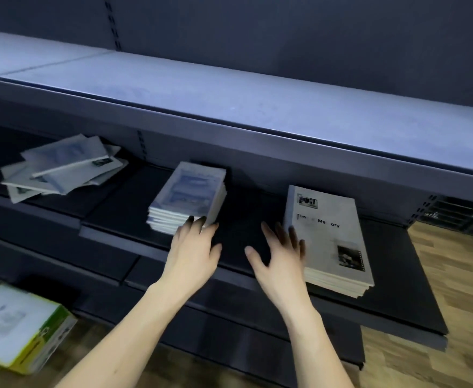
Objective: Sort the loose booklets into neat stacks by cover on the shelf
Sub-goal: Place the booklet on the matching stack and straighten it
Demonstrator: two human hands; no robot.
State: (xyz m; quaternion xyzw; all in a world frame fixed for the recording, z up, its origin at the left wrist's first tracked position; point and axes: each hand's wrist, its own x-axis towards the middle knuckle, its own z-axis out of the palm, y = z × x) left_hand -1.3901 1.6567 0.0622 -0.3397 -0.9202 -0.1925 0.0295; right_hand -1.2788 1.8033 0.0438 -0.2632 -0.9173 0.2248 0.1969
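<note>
On the dark shelf (246,247): left hand (193,253) open, fingertips touching blue-cover stack (187,198); right hand (277,261) open beside white-cover stack (330,236). Square edges flush; leave loose pile (61,166) for next.

Dark shelf (243,242): matt painted metal, smooth. Upper shelf (257,107): pale, dull sheen, faintly scuffed. Booklets (330,233): paper, matt white covers; blue-cover stack (190,197) slightly glossy. Floor (459,275): wood-grain planks, low sheen. Box (19,329): smooth printed cardboard.
</note>
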